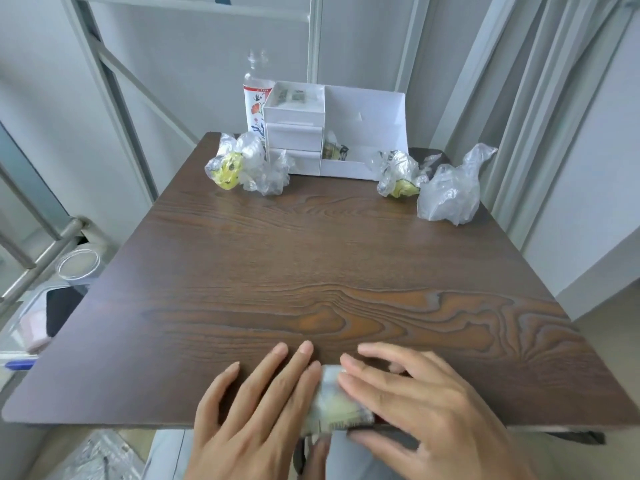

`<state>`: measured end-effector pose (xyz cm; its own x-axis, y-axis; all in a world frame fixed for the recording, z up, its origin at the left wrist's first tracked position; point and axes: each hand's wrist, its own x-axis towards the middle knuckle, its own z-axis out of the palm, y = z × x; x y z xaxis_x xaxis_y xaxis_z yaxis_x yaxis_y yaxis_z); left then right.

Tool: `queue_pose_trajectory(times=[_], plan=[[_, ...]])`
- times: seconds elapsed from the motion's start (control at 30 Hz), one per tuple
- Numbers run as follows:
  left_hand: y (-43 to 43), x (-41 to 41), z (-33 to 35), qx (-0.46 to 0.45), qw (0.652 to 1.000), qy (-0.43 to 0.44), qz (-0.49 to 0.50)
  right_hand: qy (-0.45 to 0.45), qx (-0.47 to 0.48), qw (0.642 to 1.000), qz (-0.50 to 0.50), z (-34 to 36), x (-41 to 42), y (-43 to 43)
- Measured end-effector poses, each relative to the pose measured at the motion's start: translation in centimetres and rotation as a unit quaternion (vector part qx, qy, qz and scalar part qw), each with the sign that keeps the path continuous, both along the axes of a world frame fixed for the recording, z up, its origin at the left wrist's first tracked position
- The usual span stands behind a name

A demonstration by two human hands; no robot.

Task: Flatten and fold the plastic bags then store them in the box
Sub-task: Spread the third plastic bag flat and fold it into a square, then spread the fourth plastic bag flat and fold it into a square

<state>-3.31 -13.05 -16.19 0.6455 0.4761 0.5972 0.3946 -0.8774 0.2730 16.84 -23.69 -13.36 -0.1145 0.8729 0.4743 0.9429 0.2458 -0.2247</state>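
Observation:
A small folded plastic bag [334, 407], pale with yellow print, lies at the table's near edge. My left hand [249, 417] rests flat beside it with its fingers on the bag's left side. My right hand [415, 407] presses on its right side, thumb under the table edge. Crumpled bags wait at the back: a clear and yellow clump [242, 164] on the left, another clear and yellow one [398, 174] and a larger clear bag [450, 192] on the right. Behind them stands the white box [367, 123] with small drawers and an open compartment holding folded bags [334, 150].
A dark wood-grain table [311, 265] carries everything. A clear bottle with a flowered label [256, 98] stands behind the box at the left. Metal rails and a round container [78, 268] are off the table's left side; curtains hang at the right.

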Motion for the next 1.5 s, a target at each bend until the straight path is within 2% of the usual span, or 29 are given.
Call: queue_pose_trajectory(times=[0.07,0.1,0.17,0.2,0.23,0.27,0.3,0.33,0.37,0.43,0.5,0.57,0.63,0.7,0.77,0.83,0.9,1.23,1.5], plan=[[-0.4,-0.3,0.4,-0.020,1.000,-0.002,-0.020,0.040,-0.014,0.998,-0.048,0.0,0.4,-0.3],[-0.6,-0.3,0.8,-0.052,0.998,-0.024,-0.028,0.112,-0.047,0.991,-0.060,0.8,0.6,-0.8],[-0.5,-0.2,2.3,-0.129,0.990,-0.037,-0.049,0.125,-0.077,0.989,-0.032,1.2,1.1,-1.4],[-0.1,0.5,4.0,-0.166,0.983,0.015,-0.074,0.159,-0.081,0.984,0.005,1.6,1.5,-0.7],[1.2,1.6,5.5,-0.170,0.977,0.081,-0.096,0.131,-0.112,0.984,0.047,3.1,1.9,-0.2],[2.7,2.6,7.2,-0.214,0.960,0.124,-0.128,0.121,-0.135,0.983,0.019,5.4,2.6,1.1],[3.8,3.3,8.0,-0.234,0.962,0.089,-0.111,0.170,-0.100,0.980,0.000,7.1,2.3,2.2],[4.3,4.0,9.3,-0.299,0.946,0.062,-0.110,0.193,-0.056,0.980,-0.003,8.2,2.4,2.5],[4.8,5.1,10.5,-0.391,0.912,0.016,-0.125,0.213,-0.036,0.976,-0.019,9.5,2.7,3.1],[5.9,6.5,11.8,-0.450,0.864,-0.151,-0.167,0.286,-0.026,0.957,-0.040,12.1,3.9,5.4],[8.2,8.5,11.6,-0.430,0.860,-0.223,-0.163,0.287,-0.027,0.956,-0.060,14.6,5.8,8.3],[11.4,12.0,11.7,-0.404,0.878,-0.217,-0.138,0.261,-0.026,0.959,-0.105,16.3,8.3,12.3],[14.7,15.0,11.4,-0.426,0.870,-0.215,-0.124,0.201,-0.024,0.966,-0.163,17.1,11.6,16.2],[16.9,16.6,9.8,-0.426,0.877,-0.202,-0.095,0.117,-0.015,0.968,-0.220,17.7,14.8,19.9],[18.1,17.1,8.1,-0.386,0.903,-0.175,-0.071,0.036,-0.023,0.964,-0.264,17.9,17.5,22.7],[18.7,17.0,6.8,-0.341,0.928,-0.139,-0.061,-0.028,-0.043,0.954,-0.296,17.6,19.5,25.0],[19.2,16.9,5.9,-0.323,0.937,-0.120,-0.060,-0.074,-0.074,0.943,-0.315,16.8,20.8,27.1],[19.6,17.5,4.7,-0.277,0.955,-0.088,-0.066,-0.180,-0.174,0.920,-0.302,13.4,22.7,32.7],[19.7,17.8,4.3,-0.267,0.957,-0.082,-0.077,-0.188,-0.207,0.912,-0.302,14.1,23.8,33.4]])
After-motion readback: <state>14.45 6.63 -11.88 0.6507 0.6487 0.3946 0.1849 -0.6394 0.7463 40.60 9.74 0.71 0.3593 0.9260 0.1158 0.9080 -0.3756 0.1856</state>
